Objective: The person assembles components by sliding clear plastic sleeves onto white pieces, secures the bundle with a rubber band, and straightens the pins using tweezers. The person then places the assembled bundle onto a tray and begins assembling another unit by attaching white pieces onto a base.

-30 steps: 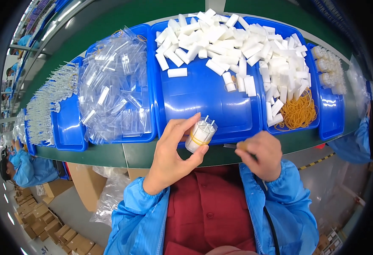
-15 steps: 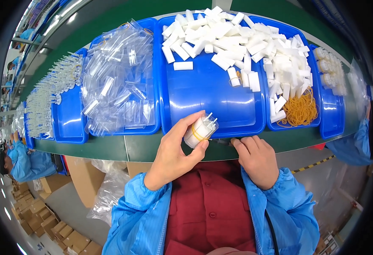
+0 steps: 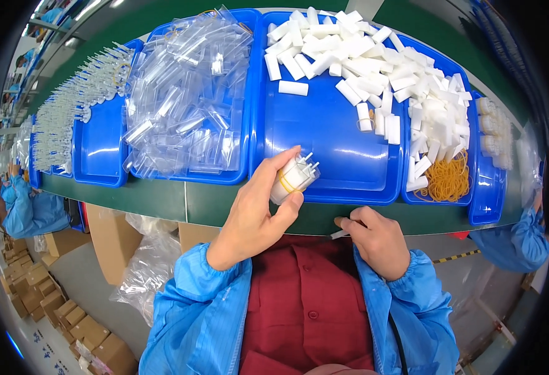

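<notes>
Between left hand point(image 3: 256, 215) thumb and fingertips: bundle of white tubes point(image 3: 294, 178), banded with a yellow rubber band, pinched just beyond the blue tray point(image 3: 324, 125) rim. Right hand point(image 3: 377, 240) fingers curled, pinching a small white piece point(image 3: 339, 234) at green table edge point(image 3: 162, 197).

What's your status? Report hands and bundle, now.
Left hand gripping banded bundle of clear tubes. Right hand pinching small white piece at table edge. Nothing between them.
</notes>
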Available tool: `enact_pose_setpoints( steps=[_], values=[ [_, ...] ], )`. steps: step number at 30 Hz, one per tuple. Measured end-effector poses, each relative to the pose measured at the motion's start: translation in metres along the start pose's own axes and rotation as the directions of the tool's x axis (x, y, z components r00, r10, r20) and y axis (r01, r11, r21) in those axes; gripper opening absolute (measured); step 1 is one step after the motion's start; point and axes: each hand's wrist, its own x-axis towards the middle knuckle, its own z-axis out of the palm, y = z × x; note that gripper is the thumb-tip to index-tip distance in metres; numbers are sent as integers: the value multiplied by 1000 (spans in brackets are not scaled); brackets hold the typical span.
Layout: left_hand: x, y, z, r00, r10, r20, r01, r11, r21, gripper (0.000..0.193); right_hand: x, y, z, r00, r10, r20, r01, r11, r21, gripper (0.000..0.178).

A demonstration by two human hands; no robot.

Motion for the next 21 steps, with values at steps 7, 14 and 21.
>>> enact_pose_setpoints(
  steps=[7,14,21],
  values=[
    [4,2,-1,1000,-16,0,16,1000,-12,55,6,-2,-6,994,44,102,-45,999,8,27],
    [5,4,2,994,-110,-16,103,966,-236,57,11,-1,-30,963,201,181,-265,838,478,22],
    [9,11,9,959,-283,-16,198,710,-675,52,21,-9,-24,857,349,379,-508,452,733,28]
  ],
)
